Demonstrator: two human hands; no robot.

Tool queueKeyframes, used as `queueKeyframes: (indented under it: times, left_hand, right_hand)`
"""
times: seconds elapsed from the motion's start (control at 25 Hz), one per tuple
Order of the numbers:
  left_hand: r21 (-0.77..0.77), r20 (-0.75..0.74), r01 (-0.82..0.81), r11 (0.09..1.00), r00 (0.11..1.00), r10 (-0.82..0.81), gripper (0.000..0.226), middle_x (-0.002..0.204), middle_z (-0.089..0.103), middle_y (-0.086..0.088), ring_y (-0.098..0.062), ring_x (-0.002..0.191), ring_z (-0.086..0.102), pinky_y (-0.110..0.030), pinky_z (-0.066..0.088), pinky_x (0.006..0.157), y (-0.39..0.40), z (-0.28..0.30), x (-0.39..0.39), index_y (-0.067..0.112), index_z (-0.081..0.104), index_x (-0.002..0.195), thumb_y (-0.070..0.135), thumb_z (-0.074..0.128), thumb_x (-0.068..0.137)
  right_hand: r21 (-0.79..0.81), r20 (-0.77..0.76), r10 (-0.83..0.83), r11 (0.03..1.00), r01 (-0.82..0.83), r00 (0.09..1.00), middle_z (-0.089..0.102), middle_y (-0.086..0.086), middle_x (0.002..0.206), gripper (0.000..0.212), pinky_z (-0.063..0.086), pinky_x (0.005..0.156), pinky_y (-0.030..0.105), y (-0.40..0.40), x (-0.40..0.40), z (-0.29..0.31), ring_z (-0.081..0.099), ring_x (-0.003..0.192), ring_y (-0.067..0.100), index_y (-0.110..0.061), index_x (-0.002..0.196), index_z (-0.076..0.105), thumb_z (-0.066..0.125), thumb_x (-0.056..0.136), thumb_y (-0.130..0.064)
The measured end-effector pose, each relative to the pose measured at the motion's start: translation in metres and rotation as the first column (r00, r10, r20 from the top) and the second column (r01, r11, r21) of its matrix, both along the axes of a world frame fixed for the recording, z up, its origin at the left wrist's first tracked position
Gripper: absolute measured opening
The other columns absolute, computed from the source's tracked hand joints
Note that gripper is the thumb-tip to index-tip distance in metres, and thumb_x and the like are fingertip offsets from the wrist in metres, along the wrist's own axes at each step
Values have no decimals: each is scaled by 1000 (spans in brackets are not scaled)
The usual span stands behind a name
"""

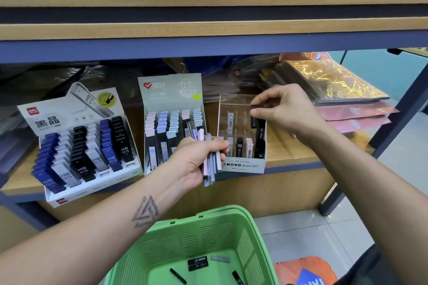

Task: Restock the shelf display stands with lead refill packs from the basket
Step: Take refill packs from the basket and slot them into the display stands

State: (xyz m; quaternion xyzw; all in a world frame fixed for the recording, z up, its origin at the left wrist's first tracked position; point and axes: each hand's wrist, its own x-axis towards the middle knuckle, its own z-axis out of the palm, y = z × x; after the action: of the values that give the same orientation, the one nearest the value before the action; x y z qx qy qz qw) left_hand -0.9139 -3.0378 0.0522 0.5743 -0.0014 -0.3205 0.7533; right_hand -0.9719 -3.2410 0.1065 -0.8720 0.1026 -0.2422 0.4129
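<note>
Right hand (284, 111) pinches a black lead refill pack (254, 107) between thumb and fingertips, right over the back right column of the clear MONO stand (243, 166); pack looks about to drop into a slot there but not seated yet. Left hand (196, 159) has fingers curled round a bundle of refill packs (209, 157), pink, grey and clear ones, fanned out above and below the fist, held just in front of the gap between the middle stand and the MONO stand. MONO stand is mostly bare: a few packs in the front row, a black stack down the right column, one or two barcoded ones further back, many slots showing through empty. So this stand is early to midway, my read. Middle 0.7 stand (171, 122) looks close to full with pastel packs in rows; can't tell if any slots at the front are open. Left deli stand (85, 146) with blue, black and grey HB 0.5 packs looks near full, a few front slots seem vacant. Green basket (250, 238) below the hands holds only a handful of loose packs (198, 262) on its floor, black and one grey. Left to do, judging by this: the pinched pack, the bundle, then the basket leftovers. Shelf (291, 152) carries shiny wrapped folders (335, 85) to the right, not part of this.
</note>
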Motion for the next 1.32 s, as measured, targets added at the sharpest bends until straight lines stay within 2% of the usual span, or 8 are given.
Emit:
queueKeyframes:
  times: [0.08,0.28,0.52,0.84,1.04,1.16,1.24,1.32]
  left_hand:
    - [-4,-2,-4,1000,1000,4,24,73,68,-19,-19,53,64,-26,55,50,0,0,0,-10,67,103,-7,74,81]
    - [10,16,2,1000,1000,-3,24,74,68,-19,-20,54,63,-27,54,50,1,0,1,-9,68,103,-6,75,81]
    - [22,34,8,1000,999,-9,24,72,68,-18,-20,54,62,-28,55,51,5,-2,2,-9,68,103,-6,75,80]
    - [38,23,21,999,999,-22,12,71,68,-18,-20,54,61,-26,54,51,5,-3,0,-3,69,91,-6,75,81]
    - [32,-29,45,998,999,-44,22,74,69,-18,-20,56,63,-27,55,50,5,-3,-2,-7,69,100,-3,77,81]
    - [27,-52,62,998,997,-60,19,73,69,-18,-19,55,64,-27,55,50,4,-3,-2,-8,69,97,0,77,81]
    - [27,-58,64,998,996,-62,19,72,68,-19,-21,55,65,-27,56,51,4,-3,-3,-9,69,96,1,77,82]
    - [28,-60,55,998,997,-53,19,73,68,-21,-24,55,67,-30,57,51,3,-4,-3,-10,68,96,1,76,83]
  right_hand:
    - [-5,-25,14,1000,-14,1000,72,-4,81,13,54,68,19,2,0,-1,67,75,5,-20,89,78,85,79,-15]
    - [-335,-195,-5,940,-62,981,72,-8,83,12,59,74,25,11,4,-11,67,78,5,-20,94,79,83,82,-20]
    - [-508,-270,-59,857,-90,961,68,-8,90,11,58,76,35,26,9,-35,65,86,14,-23,95,77,80,85,-23]
    - [-588,-280,-93,804,-93,956,68,-5,105,9,49,80,35,32,15,-51,63,97,20,-25,95,76,78,86,-24]
    - [-606,-262,-93,791,-88,960,66,-5,105,19,51,80,36,29,15,-51,62,97,19,-24,104,74,78,85,-22]
    - [-417,-236,24,900,-124,971,71,-5,94,12,54,77,29,32,12,-40,65,85,9,-20,98,76,77,86,-17]
    - [-70,-292,242,959,-273,925,74,1,88,16,52,71,23,36,9,-31,67,77,5,-16,99,75,78,85,-9]
    - [197,-349,434,901,-387,831,76,6,94,31,54,72,24,39,5,-26,70,81,9,-16,111,72,81,82,-8]
